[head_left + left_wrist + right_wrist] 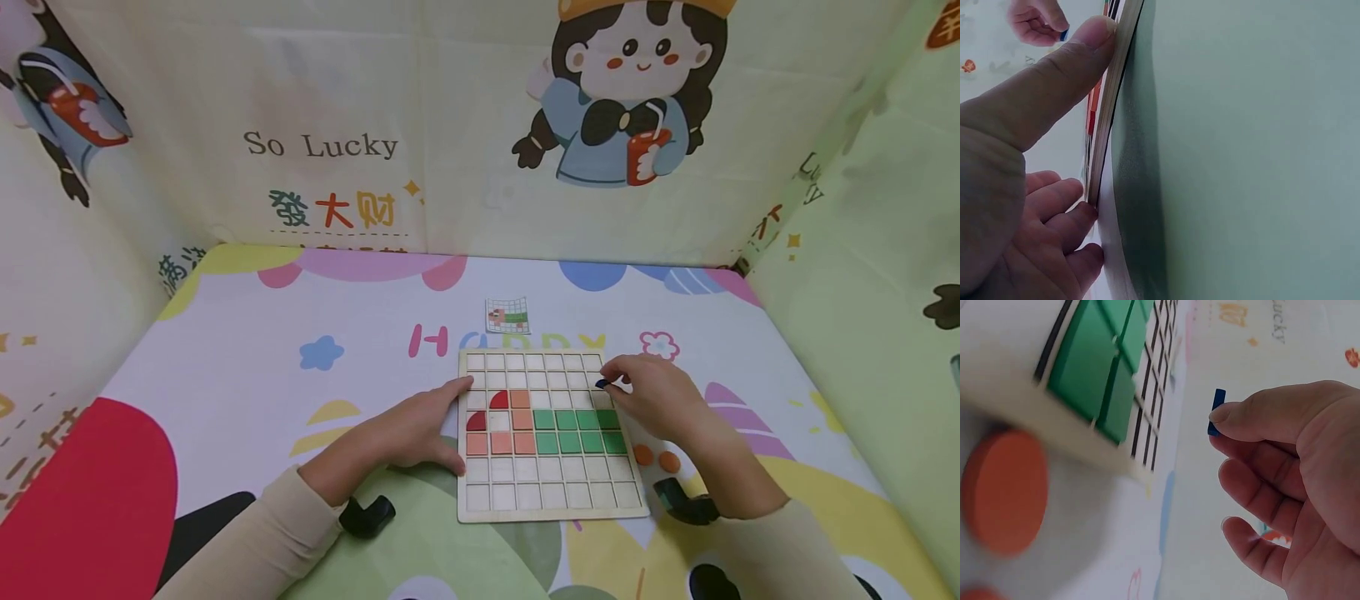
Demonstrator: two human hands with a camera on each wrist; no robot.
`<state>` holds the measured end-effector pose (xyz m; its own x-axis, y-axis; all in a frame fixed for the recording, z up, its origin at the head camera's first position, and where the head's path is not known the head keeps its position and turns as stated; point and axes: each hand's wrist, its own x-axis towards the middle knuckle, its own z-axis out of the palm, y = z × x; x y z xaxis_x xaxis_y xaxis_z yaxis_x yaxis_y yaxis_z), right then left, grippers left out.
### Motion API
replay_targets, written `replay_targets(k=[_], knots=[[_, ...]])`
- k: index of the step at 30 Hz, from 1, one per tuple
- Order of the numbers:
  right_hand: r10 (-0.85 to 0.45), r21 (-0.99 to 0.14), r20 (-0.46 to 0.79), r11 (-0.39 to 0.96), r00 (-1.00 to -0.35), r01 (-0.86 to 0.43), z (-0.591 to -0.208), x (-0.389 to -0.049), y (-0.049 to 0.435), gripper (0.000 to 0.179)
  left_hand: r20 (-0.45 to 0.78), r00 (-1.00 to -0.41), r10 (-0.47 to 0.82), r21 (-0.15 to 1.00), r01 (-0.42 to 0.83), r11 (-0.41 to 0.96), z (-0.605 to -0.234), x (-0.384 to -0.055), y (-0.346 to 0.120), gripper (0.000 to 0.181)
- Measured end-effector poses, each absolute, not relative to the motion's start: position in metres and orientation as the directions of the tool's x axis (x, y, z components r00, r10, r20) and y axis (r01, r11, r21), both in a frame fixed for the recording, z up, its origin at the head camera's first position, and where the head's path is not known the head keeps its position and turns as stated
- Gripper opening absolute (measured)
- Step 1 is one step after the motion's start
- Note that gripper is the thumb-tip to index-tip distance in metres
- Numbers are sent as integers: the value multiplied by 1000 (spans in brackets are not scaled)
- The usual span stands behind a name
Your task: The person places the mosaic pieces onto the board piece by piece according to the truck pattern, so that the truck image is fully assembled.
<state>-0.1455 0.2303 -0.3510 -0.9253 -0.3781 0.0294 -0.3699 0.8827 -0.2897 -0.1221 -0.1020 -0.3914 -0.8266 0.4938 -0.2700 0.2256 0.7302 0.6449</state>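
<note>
A pale grid board (pixel 551 497) lies flat in front of me, with red quarter-round pieces (pixel 499 401), salmon squares (pixel 521 442) and two rows of green squares (pixel 567 419) in its cells. My left hand (pixel 412 431) rests against the board's left edge, thumb low and index finger high. In the left wrist view the thumb (pixel 1060 81) presses along the board's side with its length straight. Over the board's upper right, my right hand (pixel 665 402) pinches a small dark blue piece (pixel 1219 400) between thumb and index finger; its other fingers are loosely bent.
Two orange discs (pixel 669 462) lie right of the board, near the right forearm. A small picture card (pixel 507 316) with a gridded coloured figure lies beyond the board's far edge. Printed cloth walls (pixel 465 125) stand behind and at both sides of the patterned table cover (pixel 247 367).
</note>
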Motion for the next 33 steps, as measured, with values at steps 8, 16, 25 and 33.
replay_targets(k=[8,16,25,33], knots=[[-443,-294,27,853,-896,-431,-352,-145,206,15,-271,-818,507,655,229,720,-392,-124,-102,116],[-516,-261,5,826,-857,-499,-358,-143,175,12,-276,-814,512,653,232,721,-394,-127,-101,115],[-609,-258,-1,766,-793,-589,-364,-141,142,12,-285,-817,501,636,230,736,-395,-128,-102,115],[-625,-277,-27,755,-780,-595,-370,-140,128,10,-297,-815,497,644,213,735,-396,-129,-101,115]])
